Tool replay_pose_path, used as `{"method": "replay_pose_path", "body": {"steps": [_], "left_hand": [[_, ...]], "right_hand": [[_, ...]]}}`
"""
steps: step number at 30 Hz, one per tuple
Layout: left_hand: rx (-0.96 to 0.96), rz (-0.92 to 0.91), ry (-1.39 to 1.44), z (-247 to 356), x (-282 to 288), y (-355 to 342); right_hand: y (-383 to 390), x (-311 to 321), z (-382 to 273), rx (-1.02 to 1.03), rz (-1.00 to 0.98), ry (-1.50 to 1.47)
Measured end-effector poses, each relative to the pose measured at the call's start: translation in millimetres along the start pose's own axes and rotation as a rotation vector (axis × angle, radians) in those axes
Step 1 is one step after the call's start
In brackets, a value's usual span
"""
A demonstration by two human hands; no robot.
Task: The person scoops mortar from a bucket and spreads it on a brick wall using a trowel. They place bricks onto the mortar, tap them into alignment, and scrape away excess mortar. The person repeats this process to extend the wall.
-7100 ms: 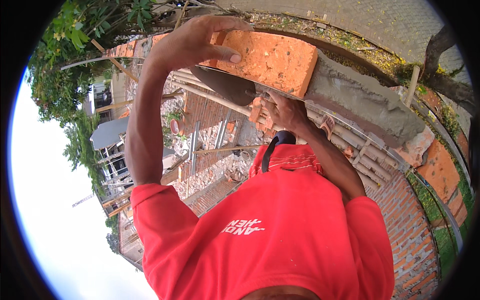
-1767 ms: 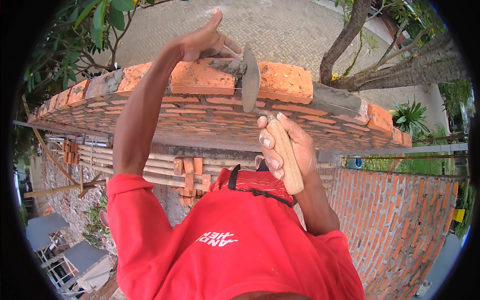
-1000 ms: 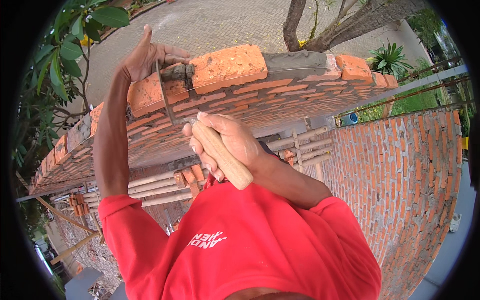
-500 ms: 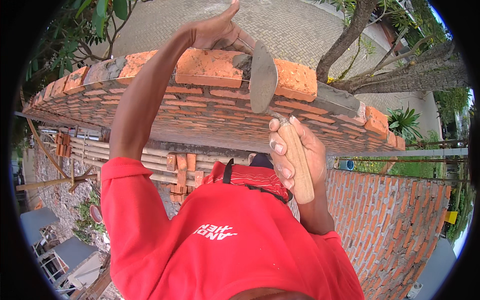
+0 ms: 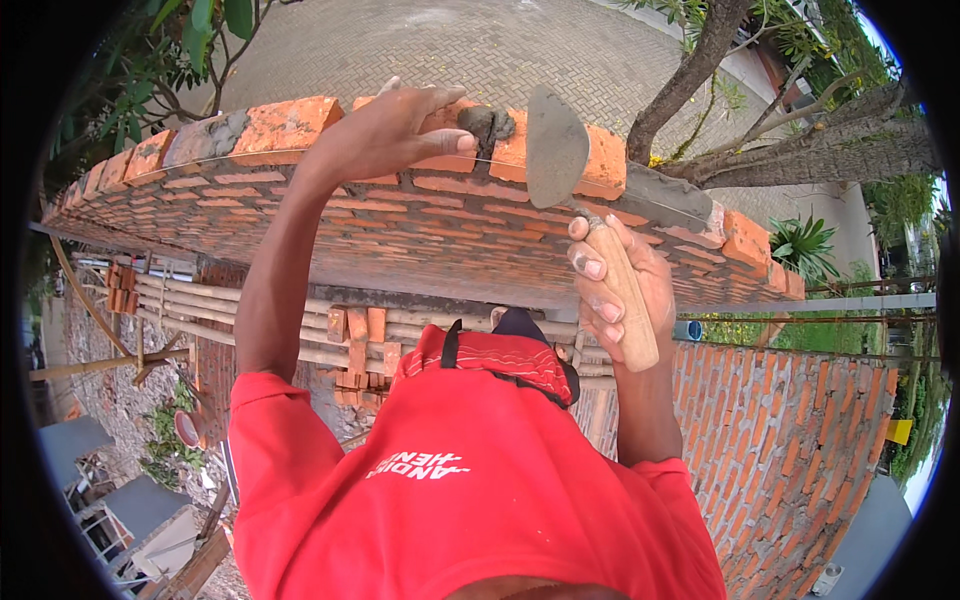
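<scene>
Trowel (image 5: 558, 150) sat upper centre of frame, right hand (image 5: 653, 280) gripping wooden handle (image 5: 624, 295): probably light, stiff, best held there. Left hand (image 5: 385, 130), fingers spread, was at brick (image 5: 446, 119), likely heavy, brittle; contact unclear.

Under outdoor daylight, block paving (image 5: 440, 50) occupied the upper background, a tree trunk (image 5: 690, 75) stood at upper right above a spiky-leaved plant (image 5: 803, 247), a red-brick side wall (image 5: 770, 430) with grey joints extended along the lower right, and bamboo poles (image 5: 190, 303) ran horizontally left of centre, above grey panels (image 5: 145, 503).
</scene>
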State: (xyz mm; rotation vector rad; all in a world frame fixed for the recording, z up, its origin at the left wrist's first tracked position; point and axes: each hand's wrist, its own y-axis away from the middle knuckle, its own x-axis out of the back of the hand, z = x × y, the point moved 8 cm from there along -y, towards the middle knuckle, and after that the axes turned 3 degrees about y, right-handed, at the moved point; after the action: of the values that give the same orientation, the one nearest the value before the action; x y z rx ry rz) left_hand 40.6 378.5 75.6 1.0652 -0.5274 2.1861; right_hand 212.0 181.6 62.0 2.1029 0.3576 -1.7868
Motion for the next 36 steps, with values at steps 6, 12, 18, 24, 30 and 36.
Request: {"method": "replay_pose_path", "body": {"steps": [6,12,18,24,30,36], "left_hand": [[0.136,0.420,-0.260,27.8,-26.8,53.3],[0.080,0.581,-0.397,20.4,-37.8,42.9],[0.036,0.639,-0.438,20.1,-42.5,37.0],[0.008,0.654,-0.392,19.1,-48.4,37.1],[-0.015,0.695,-0.313,19.2,-47.6,38.7],[0.016,0.687,-0.271,19.5,-52.5,38.4]], "right_hand": [[7.7,13.2,18.3,-0.100,0.039,0.089],[25.7,-33.2,-82.6,0.051,0.512,1.541],[14.8,-87.2,-106.0,-0.009,0.185,2.883],[14.2,-120.1,-112.1,-0.134,0.350,3.117],[3.3,-114.6,-105.1,-0.074,0.181,2.985],[2.7,-121.1,-115.8,0.021,0.079,3.026]]}}
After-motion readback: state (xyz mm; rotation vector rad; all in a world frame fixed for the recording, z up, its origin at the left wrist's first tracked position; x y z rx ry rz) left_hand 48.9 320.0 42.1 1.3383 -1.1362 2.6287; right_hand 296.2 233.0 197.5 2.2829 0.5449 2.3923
